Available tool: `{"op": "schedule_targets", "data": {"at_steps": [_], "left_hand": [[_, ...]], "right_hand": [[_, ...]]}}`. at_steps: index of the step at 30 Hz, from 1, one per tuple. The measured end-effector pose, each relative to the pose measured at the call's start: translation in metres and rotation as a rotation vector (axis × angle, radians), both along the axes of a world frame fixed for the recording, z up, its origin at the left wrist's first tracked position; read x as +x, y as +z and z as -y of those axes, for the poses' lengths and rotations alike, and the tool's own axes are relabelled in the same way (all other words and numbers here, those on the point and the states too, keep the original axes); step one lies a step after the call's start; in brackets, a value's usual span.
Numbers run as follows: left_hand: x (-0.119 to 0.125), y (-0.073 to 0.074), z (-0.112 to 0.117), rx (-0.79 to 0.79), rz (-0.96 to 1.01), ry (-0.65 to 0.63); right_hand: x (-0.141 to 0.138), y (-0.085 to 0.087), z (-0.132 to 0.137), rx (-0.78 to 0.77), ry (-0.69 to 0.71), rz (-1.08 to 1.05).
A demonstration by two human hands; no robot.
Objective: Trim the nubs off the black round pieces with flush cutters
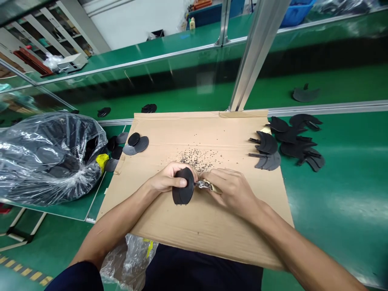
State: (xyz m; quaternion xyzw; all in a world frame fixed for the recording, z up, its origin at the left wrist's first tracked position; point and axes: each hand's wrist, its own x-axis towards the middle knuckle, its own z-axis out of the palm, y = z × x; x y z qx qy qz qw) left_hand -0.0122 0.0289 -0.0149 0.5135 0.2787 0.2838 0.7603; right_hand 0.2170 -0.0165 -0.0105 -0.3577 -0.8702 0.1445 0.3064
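Between the thumb and fingers of my left hand (169, 176) is a black curved plastic part (183, 194), tilted up over the cardboard. My right hand (232, 188) is closed around a pair of cutting pliers (203, 184). The jaws of the pliers meet the right edge of the part, and most of the handles are hidden by my fingers. Just beyond both hands, many tiny black plastic scraps (200, 159) lie scattered over the cardboard sheet (169, 226).
Black curved parts (268, 151) lie in a pile on the right, partly on the green table (339, 202). Black discs (136, 144) rest at the cardboard's left edge, beside a full clear plastic bag (60, 161). A metal post (257, 52) rises behind the cardboard.
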Motion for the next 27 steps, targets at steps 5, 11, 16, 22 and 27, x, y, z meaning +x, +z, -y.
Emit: {"op": "schedule_targets", "data": {"at_steps": [5,11,16,22,27], "left_hand": [[0.0024,-0.0022,0.0034,-0.085,0.010,0.019],[0.0075,0.0008,0.0029,-0.143,0.102,0.223],[0.0070,0.0051,0.0017,-0.169,0.095,0.196],[0.0090,0.0066,0.0054,-0.194,-0.060,-0.026],[0.0100,0.0055,0.0049,-0.186,-0.031,0.040]], "right_hand": [[0.0015,-0.0021,0.0023,-0.044,-0.032,-0.009],[0.0006,-0.0020,-0.0009,0.069,-0.257,0.112],[-0.0018,-0.0013,-0.0034,0.185,-0.415,0.323],[-0.0026,-0.0013,-0.0016,0.196,-0.473,0.370],[-0.0026,-0.0017,-0.0022,0.213,-0.475,0.402]]}}
